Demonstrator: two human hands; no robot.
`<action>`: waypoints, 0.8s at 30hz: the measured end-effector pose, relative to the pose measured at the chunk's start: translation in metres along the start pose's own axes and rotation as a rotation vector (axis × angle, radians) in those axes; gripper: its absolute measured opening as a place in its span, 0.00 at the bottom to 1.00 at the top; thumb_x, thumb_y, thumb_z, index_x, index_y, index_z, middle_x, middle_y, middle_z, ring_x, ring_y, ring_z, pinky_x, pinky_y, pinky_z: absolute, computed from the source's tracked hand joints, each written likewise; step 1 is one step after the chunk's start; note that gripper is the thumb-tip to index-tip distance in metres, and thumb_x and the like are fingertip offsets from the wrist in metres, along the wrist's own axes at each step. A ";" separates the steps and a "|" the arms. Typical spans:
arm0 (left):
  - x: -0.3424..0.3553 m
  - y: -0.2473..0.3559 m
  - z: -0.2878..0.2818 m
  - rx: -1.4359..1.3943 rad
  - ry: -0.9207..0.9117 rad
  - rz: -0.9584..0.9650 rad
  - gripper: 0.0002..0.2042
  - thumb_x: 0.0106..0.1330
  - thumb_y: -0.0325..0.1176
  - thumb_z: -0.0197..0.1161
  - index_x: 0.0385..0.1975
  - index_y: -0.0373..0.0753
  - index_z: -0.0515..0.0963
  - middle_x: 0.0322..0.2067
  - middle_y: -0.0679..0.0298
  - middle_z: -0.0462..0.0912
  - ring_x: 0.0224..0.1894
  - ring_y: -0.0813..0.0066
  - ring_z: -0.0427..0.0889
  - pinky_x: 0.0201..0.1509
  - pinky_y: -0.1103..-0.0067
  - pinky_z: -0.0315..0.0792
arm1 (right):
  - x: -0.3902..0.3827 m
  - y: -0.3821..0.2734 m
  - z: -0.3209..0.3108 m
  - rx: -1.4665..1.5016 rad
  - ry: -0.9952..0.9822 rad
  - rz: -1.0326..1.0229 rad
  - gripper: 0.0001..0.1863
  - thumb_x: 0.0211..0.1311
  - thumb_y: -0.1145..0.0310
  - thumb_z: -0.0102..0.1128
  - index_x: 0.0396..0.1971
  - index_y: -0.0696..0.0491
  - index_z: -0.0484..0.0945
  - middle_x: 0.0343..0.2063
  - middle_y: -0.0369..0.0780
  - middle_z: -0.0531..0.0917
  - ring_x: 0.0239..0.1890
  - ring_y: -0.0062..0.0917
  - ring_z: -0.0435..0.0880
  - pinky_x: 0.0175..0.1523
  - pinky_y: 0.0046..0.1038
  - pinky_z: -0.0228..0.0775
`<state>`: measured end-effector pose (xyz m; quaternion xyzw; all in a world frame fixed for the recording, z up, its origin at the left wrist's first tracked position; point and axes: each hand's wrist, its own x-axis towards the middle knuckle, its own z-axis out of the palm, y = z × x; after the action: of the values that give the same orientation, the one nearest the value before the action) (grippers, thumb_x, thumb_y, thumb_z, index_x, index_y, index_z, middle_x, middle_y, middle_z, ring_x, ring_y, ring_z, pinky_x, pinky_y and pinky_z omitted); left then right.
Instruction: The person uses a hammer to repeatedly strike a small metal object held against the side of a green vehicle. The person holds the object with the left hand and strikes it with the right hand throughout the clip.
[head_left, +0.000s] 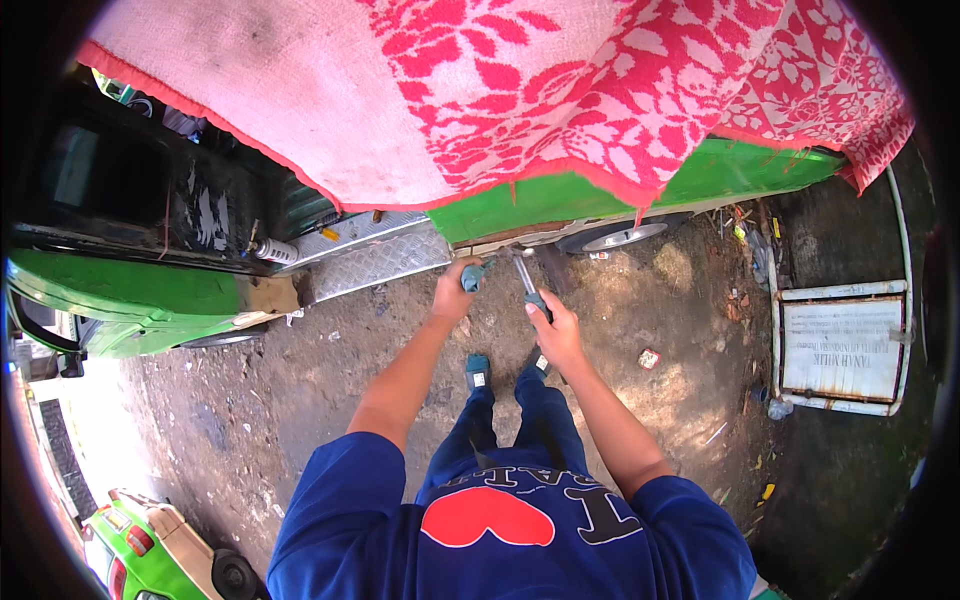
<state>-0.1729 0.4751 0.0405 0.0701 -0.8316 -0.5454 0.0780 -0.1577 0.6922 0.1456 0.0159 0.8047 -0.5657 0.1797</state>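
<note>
Steel dark-handled rod-shaped tool (pixel 524 275) fills the right hand's (pixel 557 330) grip, crumpled teal cloth-like bundle (pixel 473 278) the left hand's (pixel 452 294) — apparently working beside the far green panel (pixel 530 203), next needing steady aim.

A red-hemmed, pink-and-white floral blanket (pixel 500 90) spread across the top of the frame. A white can (pixel 277 250) showed at the upper left. At the right, a tubular metal rack (pixel 842 291) held a white signboard (pixel 840 350). The lower left corner showed a green and beige car (pixel 150 545). Right of centre, a red-and-white packet (pixel 649 358) lay on the ground (pixel 690 420), with a yellow scrap (pixel 766 493) at the lower right.
</note>
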 end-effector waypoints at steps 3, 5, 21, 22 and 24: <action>-0.016 -0.019 -0.003 0.042 -0.076 0.177 0.19 0.53 0.22 0.68 0.46 0.38 0.75 0.49 0.53 0.81 0.52 0.54 0.80 0.55 0.71 0.73 | -0.006 0.010 -0.005 0.018 -0.013 -0.031 0.19 0.65 0.63 0.60 0.51 0.57 0.76 0.24 0.37 0.78 0.26 0.17 0.72 0.34 0.23 0.68; -0.023 -0.013 0.000 0.046 -0.100 0.189 0.21 0.49 0.18 0.65 0.46 0.39 0.75 0.51 0.53 0.79 0.55 0.52 0.78 0.58 0.70 0.72 | -0.009 0.018 -0.012 0.032 0.001 -0.019 0.19 0.65 0.62 0.60 0.51 0.57 0.76 0.25 0.37 0.79 0.27 0.17 0.73 0.35 0.24 0.68; 0.008 -0.017 -0.030 -0.182 0.076 -0.067 0.20 0.53 0.22 0.69 0.46 0.39 0.73 0.42 0.60 0.82 0.47 0.70 0.80 0.53 0.75 0.72 | -0.017 0.034 -0.023 0.013 -0.001 -0.005 0.20 0.65 0.62 0.61 0.52 0.59 0.76 0.30 0.40 0.82 0.32 0.21 0.78 0.41 0.25 0.71; 0.016 -0.020 -0.035 -0.213 0.085 -0.083 0.20 0.53 0.22 0.69 0.46 0.39 0.73 0.43 0.61 0.82 0.48 0.70 0.80 0.54 0.75 0.71 | -0.017 0.032 -0.023 0.014 0.002 -0.007 0.20 0.65 0.62 0.61 0.52 0.59 0.76 0.29 0.40 0.82 0.31 0.21 0.78 0.40 0.25 0.71; 0.028 -0.015 -0.041 -0.170 0.071 -0.089 0.19 0.52 0.23 0.70 0.44 0.38 0.73 0.42 0.60 0.82 0.46 0.70 0.80 0.52 0.74 0.72 | -0.018 0.033 -0.024 0.011 0.019 -0.003 0.20 0.65 0.63 0.61 0.52 0.59 0.76 0.29 0.39 0.81 0.31 0.20 0.77 0.40 0.25 0.71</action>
<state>-0.1910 0.4268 0.0439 0.1195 -0.7751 -0.6141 0.0885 -0.1398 0.7295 0.1288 0.0210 0.8033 -0.5701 0.1710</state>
